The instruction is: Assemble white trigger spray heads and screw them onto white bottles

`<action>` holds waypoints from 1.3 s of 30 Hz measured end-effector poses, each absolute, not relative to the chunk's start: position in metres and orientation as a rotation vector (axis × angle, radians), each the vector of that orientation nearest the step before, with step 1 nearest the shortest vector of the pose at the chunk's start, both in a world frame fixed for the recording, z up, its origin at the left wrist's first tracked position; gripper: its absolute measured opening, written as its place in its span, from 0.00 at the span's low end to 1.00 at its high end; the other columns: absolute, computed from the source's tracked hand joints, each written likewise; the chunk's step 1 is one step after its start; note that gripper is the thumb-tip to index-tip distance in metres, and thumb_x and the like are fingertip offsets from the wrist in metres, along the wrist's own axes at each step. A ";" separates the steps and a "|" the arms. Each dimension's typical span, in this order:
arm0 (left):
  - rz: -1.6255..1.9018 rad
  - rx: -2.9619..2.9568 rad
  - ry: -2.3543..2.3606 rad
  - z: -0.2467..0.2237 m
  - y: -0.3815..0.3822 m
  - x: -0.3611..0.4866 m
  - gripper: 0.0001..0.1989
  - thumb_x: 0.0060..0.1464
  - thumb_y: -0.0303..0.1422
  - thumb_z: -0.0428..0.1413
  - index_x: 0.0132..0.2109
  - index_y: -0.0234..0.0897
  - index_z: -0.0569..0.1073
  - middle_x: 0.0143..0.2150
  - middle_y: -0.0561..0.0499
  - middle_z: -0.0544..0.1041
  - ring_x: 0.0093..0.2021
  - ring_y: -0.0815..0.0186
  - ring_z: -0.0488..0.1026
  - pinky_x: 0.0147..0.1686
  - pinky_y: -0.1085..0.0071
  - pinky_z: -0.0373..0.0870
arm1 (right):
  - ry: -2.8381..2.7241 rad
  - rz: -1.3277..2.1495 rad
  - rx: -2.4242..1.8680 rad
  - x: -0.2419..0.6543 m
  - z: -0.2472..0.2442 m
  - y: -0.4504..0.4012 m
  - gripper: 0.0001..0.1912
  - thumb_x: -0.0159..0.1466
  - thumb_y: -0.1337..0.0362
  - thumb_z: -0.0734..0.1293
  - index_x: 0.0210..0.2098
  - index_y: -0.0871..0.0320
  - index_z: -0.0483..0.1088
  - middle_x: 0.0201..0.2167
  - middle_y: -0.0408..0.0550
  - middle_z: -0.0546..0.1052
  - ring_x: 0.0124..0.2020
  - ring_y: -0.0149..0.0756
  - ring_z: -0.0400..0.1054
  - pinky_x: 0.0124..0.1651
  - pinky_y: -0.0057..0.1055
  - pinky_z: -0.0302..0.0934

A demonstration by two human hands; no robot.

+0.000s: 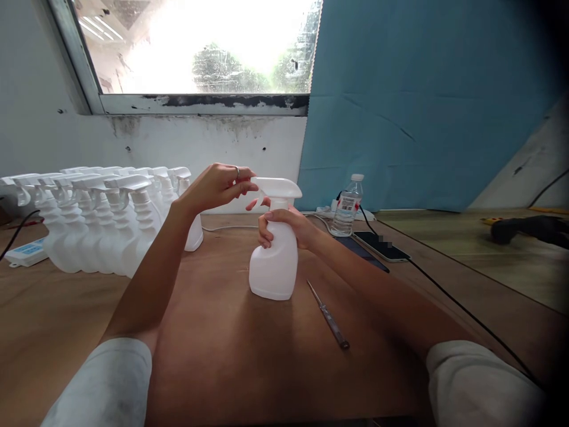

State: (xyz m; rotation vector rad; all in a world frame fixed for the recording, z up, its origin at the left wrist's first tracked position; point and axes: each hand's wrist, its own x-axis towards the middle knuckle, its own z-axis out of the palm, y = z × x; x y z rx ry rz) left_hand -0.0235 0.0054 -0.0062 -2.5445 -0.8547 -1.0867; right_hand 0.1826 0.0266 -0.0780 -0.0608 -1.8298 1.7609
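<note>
A white spray bottle (pixel 274 267) stands upright on the brown table in front of me, its trigger head on top with the nozzle pointing left. My right hand (pixel 287 224) is wrapped round the bottle's neck from the right, fingers curled over its front. My left hand (pixel 224 185), a ring on one finger, has its fingertips closed on the nozzle (pixel 255 181) at the left end of the spray head. A thin screwdriver (pixel 329 317) lies on the table just right of the bottle's base.
Several matching white spray bottles (pixel 144 216) are packed together at the left, near a white box (pixel 29 252). A clear water bottle (pixel 348 207), a phone (pixel 381 246) and a black cable (pixel 462 305) lie at the right. A window (pixel 200 104) is behind.
</note>
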 end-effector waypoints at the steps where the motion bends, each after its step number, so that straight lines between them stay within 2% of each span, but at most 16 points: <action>1: -1.089 -2.606 -0.858 -0.005 0.004 -0.022 0.17 0.63 0.38 0.50 0.29 0.34 0.73 0.24 0.53 0.73 0.23 0.74 0.67 0.28 0.76 0.65 | -1.832 1.767 -0.060 0.183 -0.078 0.027 0.09 0.64 0.65 0.61 0.44 0.59 0.58 0.19 0.41 0.69 0.21 0.36 0.65 0.30 0.34 0.60; 4: -1.099 -2.827 -0.908 -0.003 0.000 -0.020 0.22 0.65 0.37 0.46 0.25 0.33 0.69 0.22 0.52 0.71 0.22 0.75 0.67 0.27 0.76 0.66 | -1.832 1.767 -0.048 0.182 -0.078 0.026 0.09 0.64 0.66 0.61 0.43 0.59 0.58 0.19 0.41 0.69 0.21 0.36 0.65 0.30 0.34 0.60; 9: -1.129 -3.047 -0.995 -0.003 -0.001 -0.019 0.21 0.66 0.39 0.45 0.27 0.33 0.67 0.25 0.50 0.73 0.22 0.74 0.68 0.28 0.75 0.68 | -1.841 1.753 -0.050 0.182 -0.079 0.027 0.08 0.63 0.65 0.61 0.41 0.59 0.58 0.19 0.41 0.69 0.21 0.36 0.65 0.30 0.34 0.60; 16: -1.097 -3.102 -1.076 -0.003 0.000 -0.019 0.22 0.66 0.41 0.43 0.27 0.34 0.64 0.22 0.51 0.72 0.22 0.74 0.68 0.27 0.76 0.67 | -1.853 1.728 -0.057 0.182 -0.078 0.026 0.10 0.63 0.65 0.61 0.43 0.59 0.58 0.19 0.40 0.69 0.21 0.35 0.65 0.30 0.33 0.60; 24: -1.051 -3.061 -1.014 -0.001 -0.003 -0.019 0.20 0.65 0.43 0.46 0.29 0.35 0.64 0.23 0.53 0.70 0.22 0.74 0.67 0.28 0.76 0.68 | -1.861 1.719 -0.075 0.181 -0.077 0.027 0.07 0.62 0.64 0.62 0.37 0.61 0.62 0.17 0.41 0.68 0.19 0.35 0.66 0.27 0.32 0.60; 30: -1.053 -3.018 -1.010 -0.001 0.002 -0.025 0.22 0.64 0.46 0.45 0.32 0.34 0.69 0.24 0.50 0.72 0.23 0.73 0.69 0.25 0.76 0.69 | -1.848 1.724 -0.077 0.182 -0.076 0.025 0.07 0.62 0.64 0.62 0.37 0.60 0.61 0.18 0.41 0.69 0.20 0.35 0.66 0.29 0.33 0.61; 34: -1.241 -2.894 -1.047 0.003 0.003 -0.034 0.25 0.65 0.46 0.41 0.38 0.33 0.73 0.24 0.49 0.73 0.22 0.72 0.70 0.24 0.75 0.68 | -1.847 1.723 -0.086 0.181 -0.076 0.024 0.07 0.62 0.64 0.63 0.38 0.60 0.62 0.17 0.40 0.68 0.20 0.35 0.66 0.28 0.32 0.60; 37: -1.198 -2.644 -1.174 0.006 0.001 -0.044 0.19 0.64 0.42 0.45 0.37 0.34 0.74 0.22 0.51 0.72 0.20 0.73 0.68 0.23 0.76 0.66 | -1.830 1.722 -0.086 0.182 -0.075 0.026 0.11 0.63 0.64 0.62 0.45 0.59 0.61 0.18 0.40 0.69 0.21 0.35 0.66 0.29 0.33 0.61; 39: -1.051 -2.501 -1.272 0.007 0.001 -0.050 0.15 0.62 0.38 0.48 0.36 0.36 0.75 0.21 0.53 0.72 0.20 0.73 0.67 0.23 0.76 0.64 | -1.818 1.730 -0.105 0.183 -0.076 0.029 0.11 0.63 0.64 0.62 0.45 0.58 0.61 0.18 0.40 0.69 0.20 0.35 0.66 0.29 0.33 0.61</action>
